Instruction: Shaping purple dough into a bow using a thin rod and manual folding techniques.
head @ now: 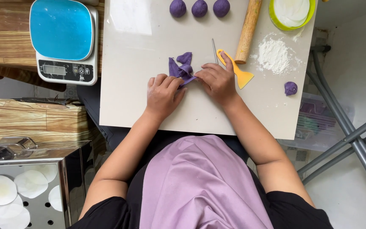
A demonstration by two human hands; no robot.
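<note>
A thin, folded piece of purple dough [182,68] stands on the pale work board [136,85]. My left hand [162,94] pinches its lower left edge. My right hand [217,80] pinches its right edge with fingertips. Both hands meet at the dough near the board's middle. Three purple dough balls [199,8] sit in a row at the board's far edge. A small purple dough lump [290,88] lies to the right.
A yellow plastic scraper [237,70] and a thin metal pick [214,50] lie by my right hand. A wooden rolling pin [248,30], a flour pile [273,55], a green-rimmed bowl [292,12], a blue-topped scale [63,38] and a steel steamer tray with paper rounds [18,191] surround the board.
</note>
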